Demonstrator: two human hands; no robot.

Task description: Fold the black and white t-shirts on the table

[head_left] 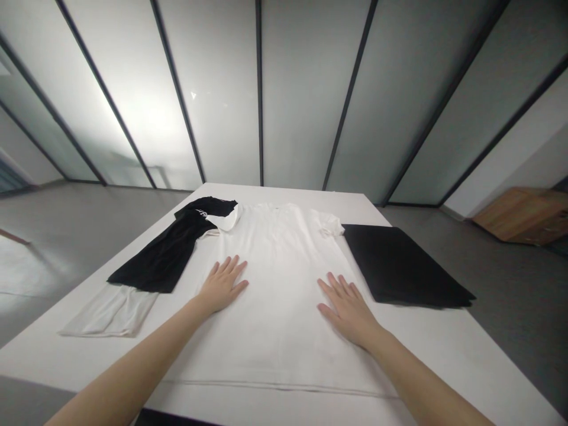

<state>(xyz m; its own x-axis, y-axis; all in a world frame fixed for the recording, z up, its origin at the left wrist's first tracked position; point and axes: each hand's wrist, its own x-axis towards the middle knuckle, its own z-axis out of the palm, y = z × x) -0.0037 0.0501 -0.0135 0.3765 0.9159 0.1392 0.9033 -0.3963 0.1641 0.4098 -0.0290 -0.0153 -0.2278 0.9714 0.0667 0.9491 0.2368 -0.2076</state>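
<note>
A white T-shirt [279, 319] lies spread over the middle of the table, its hem toward me and its sleeves at the far end. Flat on its left half rests my left hand [223, 285], fingers spread. My right hand [348, 309] is on the right half, palm down with the fingers apart. Neither hand grips anything. The shirt's left sleeve reaches over a black garment [162, 254] with white print, which lies on top of another white garment [110, 312]. Creases show near the right sleeve [328, 223].
To the right of the shirt lies a flat black stack of cloth or board [403, 266]. Everything is on a white table [483, 349]. Frosted glass panels [297, 100] stand behind it. A wooden cabinet [523, 216] is on the floor at right.
</note>
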